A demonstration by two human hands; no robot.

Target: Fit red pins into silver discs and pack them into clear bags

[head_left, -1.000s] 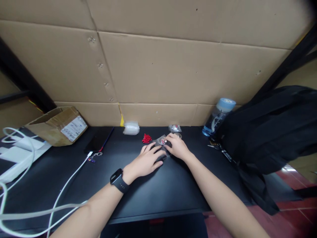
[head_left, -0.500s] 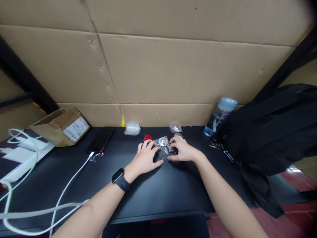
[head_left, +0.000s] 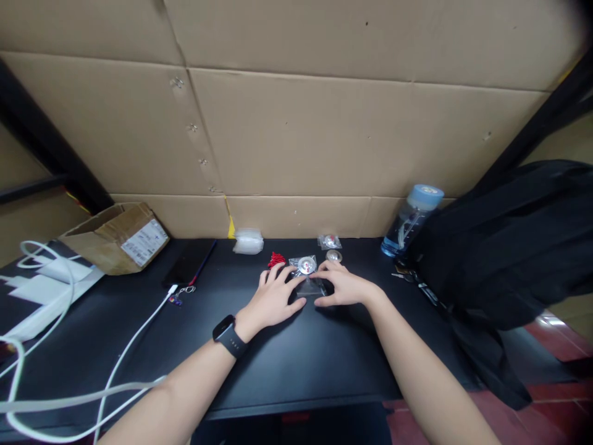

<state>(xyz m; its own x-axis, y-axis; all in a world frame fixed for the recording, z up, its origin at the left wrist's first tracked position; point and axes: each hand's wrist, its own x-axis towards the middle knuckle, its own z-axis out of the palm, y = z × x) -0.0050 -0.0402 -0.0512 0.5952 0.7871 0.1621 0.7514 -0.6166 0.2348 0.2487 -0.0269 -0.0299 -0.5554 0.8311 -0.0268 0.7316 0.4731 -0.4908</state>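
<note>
A small clear plastic bag (head_left: 317,288) lies on the black table with a round silvery piece (head_left: 306,266), marked red in its middle, inside it. My left hand (head_left: 278,295) grips the bag's left side, index finger over it and thumb at the near edge. From the right, my right hand (head_left: 343,285) holds the other side, its fingers curled and its index fingertip close to the left one. Red cord or ties (head_left: 277,259) lie bunched just beyond my left fingers. A clear round disc (head_left: 333,256) sits behind my right hand.
A second bagged piece (head_left: 329,241) and a stack of clear bags (head_left: 248,241) lie by the cardboard wall. At left are a phone (head_left: 188,262), a cardboard box (head_left: 115,238) and white cables (head_left: 113,371). A water bottle (head_left: 411,219) and black backpack (head_left: 504,235) stand right.
My right fingers have shifted left over the bag, so the clear disc behind them shows more. The bag's near part looks raised or folded. My left fingers have drawn back slightly from the red bunch.
</note>
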